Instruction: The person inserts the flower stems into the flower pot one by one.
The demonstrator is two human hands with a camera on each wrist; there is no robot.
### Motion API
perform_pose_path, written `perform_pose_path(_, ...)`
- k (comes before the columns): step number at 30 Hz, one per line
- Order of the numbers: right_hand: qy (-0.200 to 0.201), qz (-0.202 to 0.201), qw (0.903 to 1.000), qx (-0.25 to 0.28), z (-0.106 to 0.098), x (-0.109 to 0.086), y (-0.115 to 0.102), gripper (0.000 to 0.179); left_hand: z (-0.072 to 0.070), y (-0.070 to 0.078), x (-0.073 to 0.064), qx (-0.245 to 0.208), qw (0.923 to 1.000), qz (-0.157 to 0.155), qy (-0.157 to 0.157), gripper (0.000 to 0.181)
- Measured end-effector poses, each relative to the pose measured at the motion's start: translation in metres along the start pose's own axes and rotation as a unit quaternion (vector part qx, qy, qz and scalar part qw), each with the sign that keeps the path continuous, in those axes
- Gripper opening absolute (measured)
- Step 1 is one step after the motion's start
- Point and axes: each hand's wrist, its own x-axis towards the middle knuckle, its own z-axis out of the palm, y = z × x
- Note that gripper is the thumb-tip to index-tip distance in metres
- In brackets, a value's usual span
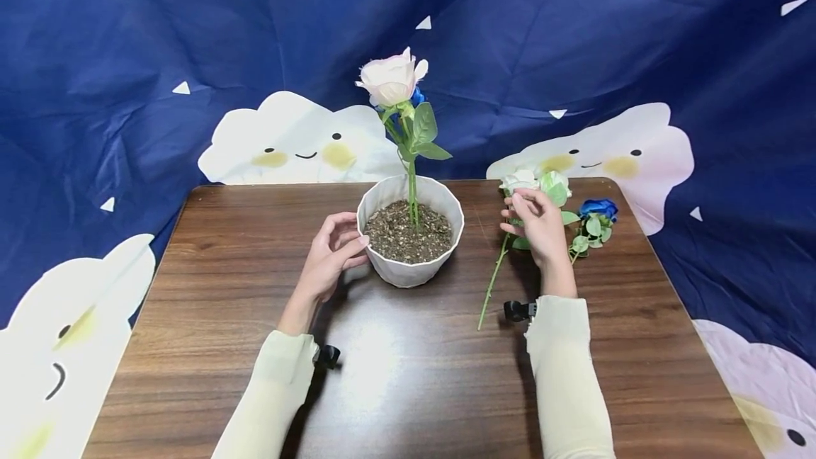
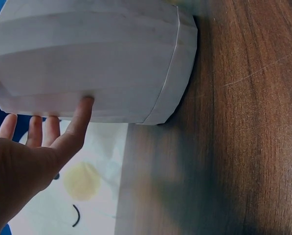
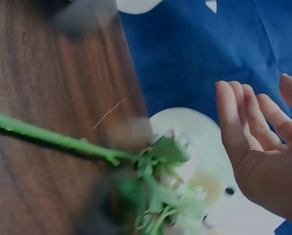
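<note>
A white faceted flowerpot [image 1: 408, 273] filled with dark soil [image 1: 401, 236] stands on the table. In it, upright green stems carry a pale pink rose [image 1: 392, 80], with a blue flower [image 1: 417, 97] mostly hidden behind. My left hand [image 1: 331, 250] touches the pot's left side, thumb tip at the rim; in the left wrist view its spread fingertips [image 2: 86, 105] rest against the wall. My right hand [image 1: 538, 225] hovers above a white rose [image 1: 519, 180] lying at the right, fingers loosely bent. In the right wrist view that hand is apart from the green stem [image 3: 53, 139] and holds nothing.
A blue rose [image 1: 599, 210] with small leaves lies beside the white one, near the table's right edge. The brown wooden table [image 1: 408, 388] ends at a dark blue backdrop [image 1: 484, 6] with smiling clouds.
</note>
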Motion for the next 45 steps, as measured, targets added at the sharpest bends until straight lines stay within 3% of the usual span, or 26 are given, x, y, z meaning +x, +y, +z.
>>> perform_pose_path(11,0.035,0.106,0.9937,-0.002,-0.017,-0.003,0.020,0.017,0.001,0.001,-0.001,0.001,1.0000,-0.001,0.000,0.052)
perform_pose_path(19,0.038,0.160,0.9847,-0.058,-0.026,-0.002,0.032,0.046,0.001,0.002,0.000,-0.002,1.0000,0.000,-0.001,0.052)
perform_pose_path(24,0.040,0.196,0.9754,-0.093,-0.030,0.000,0.043,0.040,0.001,0.002,0.000,-0.003,1.0000,-0.002,-0.001,0.052)
perform_pose_path(30,0.032,0.213,0.9651,-0.149,-0.029,0.002,0.051,0.049,0.001,0.001,0.000,0.000,1.0000,-0.003,0.000,0.052)
perform_pose_path(37,0.027,0.218,0.9660,-0.136,-0.027,0.004,0.055,0.062,0.001,0.001,0.000,0.001,1.0000,-0.004,0.000,0.052)
perform_pose_path(45,0.006,0.231,0.9646,-0.128,-0.026,0.007,0.058,0.058,-0.001,0.000,0.000,-0.005,1.0000,-0.002,-0.002,0.051)
